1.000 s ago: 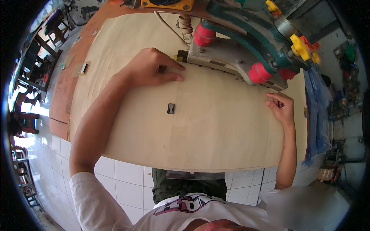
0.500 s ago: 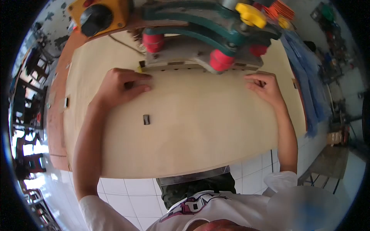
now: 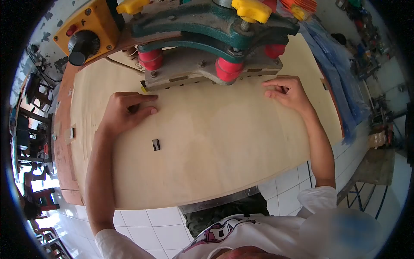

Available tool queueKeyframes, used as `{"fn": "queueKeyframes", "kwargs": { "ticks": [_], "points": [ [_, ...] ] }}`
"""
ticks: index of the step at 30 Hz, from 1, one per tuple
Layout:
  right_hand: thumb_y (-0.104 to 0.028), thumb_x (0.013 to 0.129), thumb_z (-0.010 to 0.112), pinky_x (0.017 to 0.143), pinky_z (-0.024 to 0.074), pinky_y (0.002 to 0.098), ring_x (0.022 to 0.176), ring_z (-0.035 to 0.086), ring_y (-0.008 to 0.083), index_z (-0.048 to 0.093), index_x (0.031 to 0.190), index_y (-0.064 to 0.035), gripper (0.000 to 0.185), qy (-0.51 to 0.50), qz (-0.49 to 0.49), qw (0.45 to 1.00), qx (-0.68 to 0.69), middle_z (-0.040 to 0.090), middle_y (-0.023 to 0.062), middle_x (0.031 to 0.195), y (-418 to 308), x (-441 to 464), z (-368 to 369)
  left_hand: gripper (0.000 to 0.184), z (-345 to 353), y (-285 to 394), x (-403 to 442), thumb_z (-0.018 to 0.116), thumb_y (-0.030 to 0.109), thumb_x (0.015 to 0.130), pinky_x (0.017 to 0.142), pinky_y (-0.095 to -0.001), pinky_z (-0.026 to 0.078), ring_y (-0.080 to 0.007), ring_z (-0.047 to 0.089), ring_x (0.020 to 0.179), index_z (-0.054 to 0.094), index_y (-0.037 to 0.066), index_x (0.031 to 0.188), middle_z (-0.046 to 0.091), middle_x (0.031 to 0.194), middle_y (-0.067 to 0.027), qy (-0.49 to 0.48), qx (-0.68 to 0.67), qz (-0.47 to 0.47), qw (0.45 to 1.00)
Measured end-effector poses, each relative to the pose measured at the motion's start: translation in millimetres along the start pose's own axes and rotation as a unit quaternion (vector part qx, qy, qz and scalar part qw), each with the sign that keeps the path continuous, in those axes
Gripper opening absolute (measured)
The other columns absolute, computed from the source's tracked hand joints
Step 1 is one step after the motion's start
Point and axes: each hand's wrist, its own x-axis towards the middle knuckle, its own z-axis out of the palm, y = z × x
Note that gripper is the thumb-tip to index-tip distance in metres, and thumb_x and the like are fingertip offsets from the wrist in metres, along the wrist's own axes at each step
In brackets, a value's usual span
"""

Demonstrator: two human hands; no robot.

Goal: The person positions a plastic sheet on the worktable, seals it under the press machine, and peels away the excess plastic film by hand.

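A heavy green-and-grey machine head (image 3: 185, 32) with red cylindrical mounts hangs over a pale wooden board (image 3: 207, 142). My left hand (image 3: 127, 112) rests on the board below the left end of the machine's grey plate (image 3: 181, 69). Its index finger and thumb are stretched out, with a gap between them. On the other side, my right hand (image 3: 290, 93) lies close to the plate's right end, thumb and fingers apart. Nothing shows in either hand. A small dark rectangular piece (image 3: 156, 144) lies on the board, nearer to my body than my left hand.
At upper left stands a yellow control box (image 3: 88, 32) with a black knob and a red button. Yellow star knobs (image 3: 252, 11) top the machine. Blue plastic sheeting (image 3: 334, 73) hangs along the board's right edge. A small piece (image 3: 72, 132) sits at the left edge.
The camera view has tilted, so more of the machine and control box shows. Both hands keep nearly the same pose beside the plate. The small dark piece stays on the board.
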Motion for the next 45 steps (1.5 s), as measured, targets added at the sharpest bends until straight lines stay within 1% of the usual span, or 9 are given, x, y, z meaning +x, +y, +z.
{"fn": "queueKeyframes", "kwargs": {
  "ticks": [9, 17, 30, 32, 35, 36, 38, 42, 45],
  "points": [
    [-0.021, 0.073, 0.085, 0.052, 0.0396, 0.026, 0.055, 0.046, 0.0091, 0.076, 0.096, -0.0087, 0.027, 0.001, -0.003, 1.0, -0.002, 0.059, 0.0024, 0.063, -0.4, -0.2, 0.1, 0.03, -0.6, 1.6, 0.4, 0.081, 0.021, 0.075, 0.052, -0.0307, 0.042, -0.0172, 0.049, 0.05, 0.076, 0.009, 0.103, 0.063, 0.065, -0.0108, -0.003, -0.01, -0.006, 1.0],
    [-0.023, 0.073, 0.085, 0.052, 0.0394, 0.0265, 0.054, 0.047, 0.0097, 0.076, 0.096, -0.0091, 0.028, 0.003, 0.0, 1.0, -0.002, 0.059, 0.0017, 0.063, 1.0, -0.2, 1.0, 0.03, -0.5, 0.1, -0.1, 0.081, 0.021, 0.076, 0.052, -0.0312, 0.042, -0.0175, 0.05, 0.05, 0.076, 0.009, 0.103, 0.062, 0.063, -0.0105, -0.004, -0.002, 0.001, 1.0],
    [-0.021, 0.073, 0.085, 0.052, 0.0377, 0.0254, 0.054, 0.044, 0.0082, 0.077, 0.098, -0.0095, 0.029, 0.008, 0.002, 1.0, 0.007, 0.054, 0.0002, 0.06, 0.5, -0.7, 1.5, 0.03, -2.9, 6.3, 1.1, 0.082, 0.021, 0.075, 0.053, -0.0314, 0.044, -0.0181, 0.051, 0.052, 0.076, 0.01, 0.103, 0.062, 0.065, -0.0105, -0.007, 0.001, -0.015, 1.0],
    [-0.02, 0.074, 0.085, 0.052, 0.0372, 0.0255, 0.054, 0.044, 0.0078, 0.077, 0.098, -0.0095, 0.028, 0.004, 0.007, 1.0, 0.002, 0.053, -0.0002, 0.059, 0.4, -0.4, 1.1, 0.033, -6.4, 7.5, 1.3, 0.079, 0.023, 0.078, 0.058, -0.0342, 0.046, -0.0216, 0.056, 0.059, 0.074, 0.007, 0.107, 0.064, 0.069, -0.0122, -0.045, 0.01, -0.036, 0.998],
    [-0.02, 0.074, 0.085, 0.052, 0.0367, 0.0254, 0.054, 0.043, 0.0076, 0.076, 0.098, -0.0094, 0.027, 0.005, 0.01, 1.0, 0.009, 0.052, -0.0008, 0.059, 2.1, -1.0, 1.6, 0.033, -5.4, 6.5, 1.1, 0.079, 0.023, 0.078, 0.059, -0.0339, 0.046, -0.0217, 0.057, 0.06, 0.074, 0.007, 0.107, 0.065, 0.071, -0.0125, -0.044, 0.01, -0.034, 0.998],
    [-0.02, 0.074, 0.085, 0.052, 0.0367, 0.0254, 0.054, 0.043, 0.0076, 0.076, 0.098, -0.0094, 0.027, 0.005, 0.01, 1.0, 0.009, 0.052, -0.0008, 0.059, 2.7, -1.1, 1.7, 0.033, -4.1, 5.5, 1.0, 0.079, 0.023, 0.078, 0.059, -0.0339, 0.046, -0.0217, 0.057, 0.06, 0.074, 0.007, 0.107, 0.065, 0.071, -0.0125, -0.044, 0.01, -0.034, 0.998],
    [-0.02, 0.074, 0.085, 0.052, 0.0364, 0.0251, 0.054, 0.043, 0.0074, 0.076, 0.098, -0.0093, 0.027, 0.006, 0.004, 1.0, 0.006, 0.051, -0.0011, 0.058, 3.7, -1.0, 1.8, 0.03, -0.8, 3.0, 0.8, 0.082, 0.02, 0.075, 0.053, -0.031, 0.044, -0.0178, 0.051, 0.052, 0.076, 0.011, 0.103, 0.062, 0.064, -0.0101, -0.006, -0.001, -0.009, 1.0],
    [-0.019, 0.074, 0.085, 0.052, 0.036, 0.025, 0.054, 0.043, 0.0072, 0.076, 0.098, -0.0092, 0.027, 0.012, -0.004, 1.0, 0.01, 0.05, -0.0012, 0.058, 1.7, -0.9, 2.1, 0.03, -1.5, 3.0, 1.1, 0.082, 0.02, 0.075, 0.053, -0.0311, 0.044, -0.0185, 0.051, 0.052, 0.076, 0.01, 0.103, 0.061, 0.064, -0.0101, -0.002, 0.001, -0.001, 1.0],
    [-0.017, 0.074, 0.084, 0.051, 0.0355, 0.0248, 0.054, 0.042, 0.0069, 0.077, 0.098, -0.0092, 0.026, 0.003, 0.007, 1.0, -0.005, 0.051, -0.001, 0.06, 1.2, -0.7, 1.8, 0.03, -4.9, 5.8, 0.4, 0.082, 0.02, 0.075, 0.055, -0.0315, 0.045, -0.0192, 0.054, 0.053, 0.076, 0.01, 0.102, 0.063, 0.065, -0.0105, -0.022, 0.016, -0.02, 0.999]
  ]
}}
